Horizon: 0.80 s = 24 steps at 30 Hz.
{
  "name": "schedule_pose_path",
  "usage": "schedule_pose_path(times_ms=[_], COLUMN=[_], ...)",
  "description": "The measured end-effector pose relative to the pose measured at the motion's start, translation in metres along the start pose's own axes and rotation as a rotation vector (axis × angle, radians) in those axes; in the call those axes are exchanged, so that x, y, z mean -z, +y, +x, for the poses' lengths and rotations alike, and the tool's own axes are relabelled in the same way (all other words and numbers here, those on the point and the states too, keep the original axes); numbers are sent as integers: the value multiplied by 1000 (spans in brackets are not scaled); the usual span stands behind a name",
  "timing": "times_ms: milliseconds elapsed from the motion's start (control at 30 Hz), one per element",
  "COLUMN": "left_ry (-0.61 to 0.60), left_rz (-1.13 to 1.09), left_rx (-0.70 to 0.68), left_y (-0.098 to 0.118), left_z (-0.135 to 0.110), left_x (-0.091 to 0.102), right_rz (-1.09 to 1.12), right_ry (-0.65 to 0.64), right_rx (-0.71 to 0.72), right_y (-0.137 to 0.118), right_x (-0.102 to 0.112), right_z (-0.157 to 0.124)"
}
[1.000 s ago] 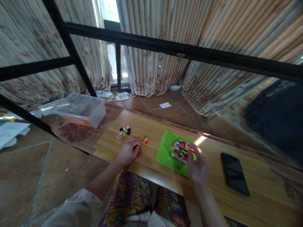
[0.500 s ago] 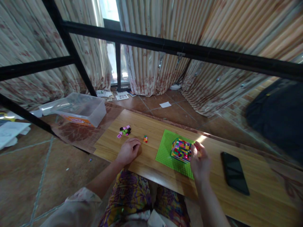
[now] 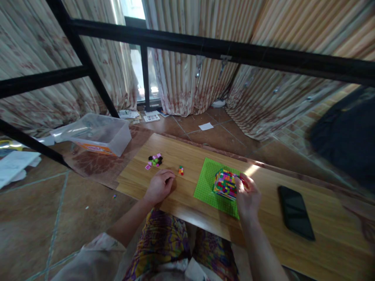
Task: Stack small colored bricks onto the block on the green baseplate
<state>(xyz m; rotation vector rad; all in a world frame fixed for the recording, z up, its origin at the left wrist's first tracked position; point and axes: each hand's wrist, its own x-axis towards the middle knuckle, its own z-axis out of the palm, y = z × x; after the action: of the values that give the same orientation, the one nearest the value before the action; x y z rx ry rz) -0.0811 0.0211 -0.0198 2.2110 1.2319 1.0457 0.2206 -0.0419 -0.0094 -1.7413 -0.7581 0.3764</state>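
On the floor at the far left, off the counter, a clear plastic box stands with nothing that can be made out inside it. On the counter's left end lies a small pile of loose bricks, pink, green and black, with one pink piece just apart from the rest; these are not built into anything. Near it, the left hand rests on the wood with its grip curled into a loose fist, and whether anything sits inside is hidden. Just beyond its knuckles stands a tiny stack of bricks, red and green among its colours, also unattached. To the right lies the green baseplate, most of its studs bare. On its right part stands the multicoloured block, many layers high and close to a cube, so the bulk of the building looks done and only the few loose pieces are unplaced. The right hand is at the block's upper right edge, its grip bunched with fingertips pressed together against the bricks; whether a single brick is pinched between them is too small to tell. Well apart at the right, a dark phone lies flat.
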Motion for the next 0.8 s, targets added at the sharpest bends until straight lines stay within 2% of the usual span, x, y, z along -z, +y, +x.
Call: schedule_pose_path(times_ms=[633,800], left_ry=[-38,-27], left_rz=[-12,16], left_rx=[37,59], left_y=[-1,1], left_z=[-2,0], left_x=[-2,-3], right_rz=[63,45], right_ry=[-31,-83], right_rx=[-30,-22], right_y=[4,-2], right_x=[-5,-2], right_z=[-6,-6])
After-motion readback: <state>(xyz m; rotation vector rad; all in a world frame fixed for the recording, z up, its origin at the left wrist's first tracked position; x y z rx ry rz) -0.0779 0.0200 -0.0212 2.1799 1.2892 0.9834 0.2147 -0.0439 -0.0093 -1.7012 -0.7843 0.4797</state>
